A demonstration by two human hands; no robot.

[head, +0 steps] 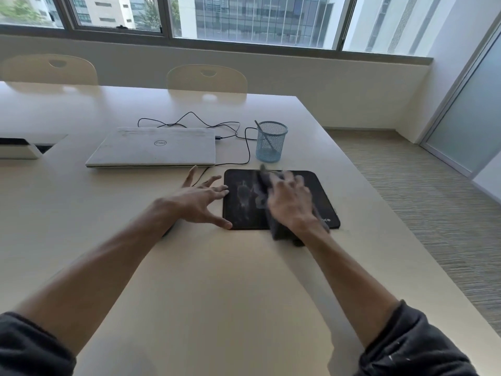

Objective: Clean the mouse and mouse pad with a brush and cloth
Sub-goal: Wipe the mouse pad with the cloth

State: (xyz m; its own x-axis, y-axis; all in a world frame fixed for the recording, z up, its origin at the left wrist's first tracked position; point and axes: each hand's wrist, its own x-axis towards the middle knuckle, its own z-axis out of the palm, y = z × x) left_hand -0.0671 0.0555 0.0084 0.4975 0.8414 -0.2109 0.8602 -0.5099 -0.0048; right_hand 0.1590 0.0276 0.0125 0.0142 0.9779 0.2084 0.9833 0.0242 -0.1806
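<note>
We see a black mouse pad (320, 185) lying flat on the pale table (217, 280), near its right edge and just in front of a closed silver laptop (154, 146). Pale dusty smears mark the left half of the pad.

Our left hand (199, 200) lies with fingers spread and straight. The thumb tip and the two nearest fingertips touch the left edge of the pad; the remaining fingers rest on or just above the table beside it.

Our right hand (288, 202) presses flat on a grey cloth (279, 229) laid over the middle of the pad. The hand is motion-blurred, yet the fingers read as extended and fanned across the cloth. The cloth's near end hangs past the pad's front edge onto the table.

A blue mesh pen cup (271, 142) stands just behind the pad's far edge, with a thin stick-like handle leaning inside it; we cannot tell what tool it is. A black cable (247, 147) runs from the laptop's right side, loops across the table and passes behind our left hand. The mouse cannot be identified from this view.
</note>
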